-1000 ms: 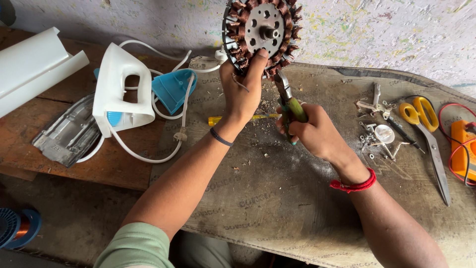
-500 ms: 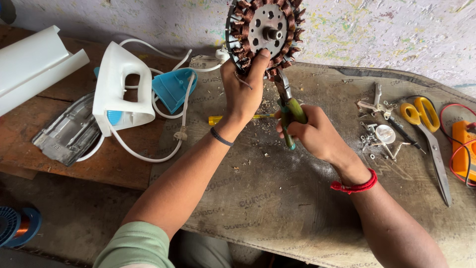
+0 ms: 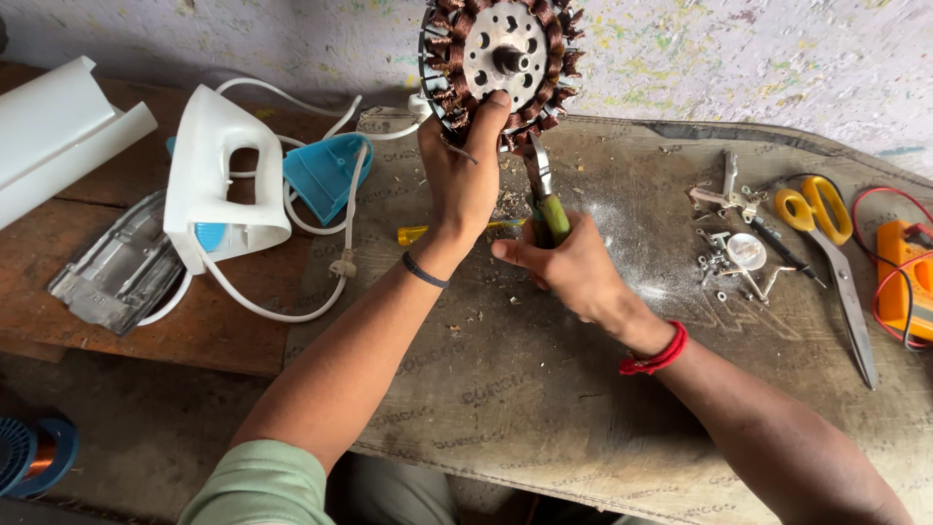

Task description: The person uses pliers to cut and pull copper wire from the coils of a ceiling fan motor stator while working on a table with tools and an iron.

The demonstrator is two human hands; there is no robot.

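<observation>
**Motor core held upright, pliers at its lower edge**

Head view. At the top centre of the frame we see a round motor core (image 3: 502,60), a steel disc ringed with copper windings, standing on edge against the wall. Our left hand (image 3: 464,180) is closed around its lower rim, thumb up on the face and fingers behind. Our right hand (image 3: 573,267) is wrapped tightly round the green handles of a pair of pliers (image 3: 542,190); the metal nose points up and meets the windings at the core's bottom edge, just right of the left thumb. We cannot tell whether the nose is clamped on a wire.

Handling. We judge the core heavy and rigid, being stacked steel, so it wants a firm hold on the outer rim or the hub. The copper wire is thin and easily nicked; we would keep fingers off the coils. The pliers look stiff and their handles offer a sure grip.

Surroundings. The worn bench mat (image 3: 544,389) carries dust and scraps below the core. A yellow screwdriver (image 3: 428,233) lies between the wrists. At upper left sit a white iron shell (image 3: 219,175) with its cord and a metal soleplate (image 3: 121,267). At right lie yellow scissors (image 3: 826,224), small screws (image 3: 719,267) and an orange meter (image 3: 909,277).
</observation>
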